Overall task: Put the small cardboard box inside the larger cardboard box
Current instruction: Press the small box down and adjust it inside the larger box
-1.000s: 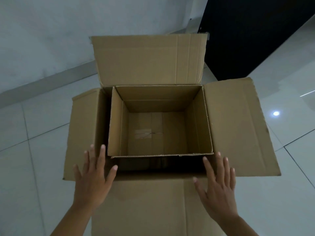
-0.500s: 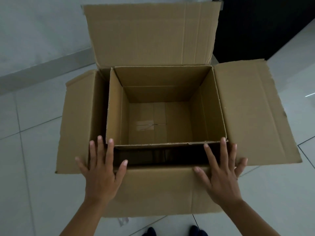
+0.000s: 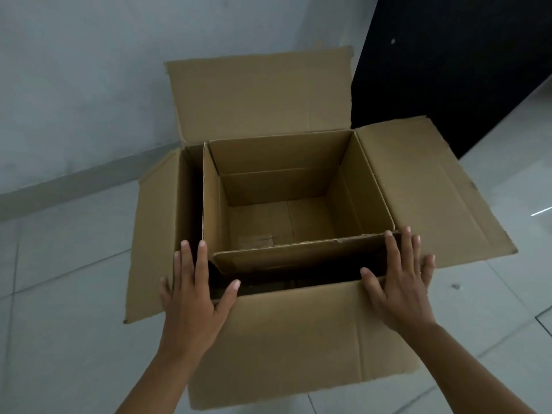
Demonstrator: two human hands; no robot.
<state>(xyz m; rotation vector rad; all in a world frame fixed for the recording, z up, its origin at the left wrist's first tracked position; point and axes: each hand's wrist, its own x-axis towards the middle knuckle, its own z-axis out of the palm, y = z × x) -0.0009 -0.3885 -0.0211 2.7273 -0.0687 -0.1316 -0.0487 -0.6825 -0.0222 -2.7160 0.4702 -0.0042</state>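
Observation:
The small cardboard box (image 3: 286, 162), open at the top and empty, sits inside the larger cardboard box (image 3: 286, 330), pushed toward its far right corner with dark gaps on the left and near sides. The larger box stands on the floor with all its flaps spread outward. My left hand (image 3: 194, 297) lies flat with fingers apart over the near left corner, fingertips at the small box's near left corner. My right hand (image 3: 400, 282) lies flat over the near right corner, fingertips touching the small box's near right edge. Neither hand grips anything.
White tiled floor (image 3: 59, 339) surrounds the box. A grey wall (image 3: 89, 85) with a skirting strip runs behind on the left. A dark panel or doorway (image 3: 454, 70) stands behind the box on the right.
The view has shifted and tilted, and the boxes now appear rotated. Both hands moved forward from the near flap to the near corners of the small box.

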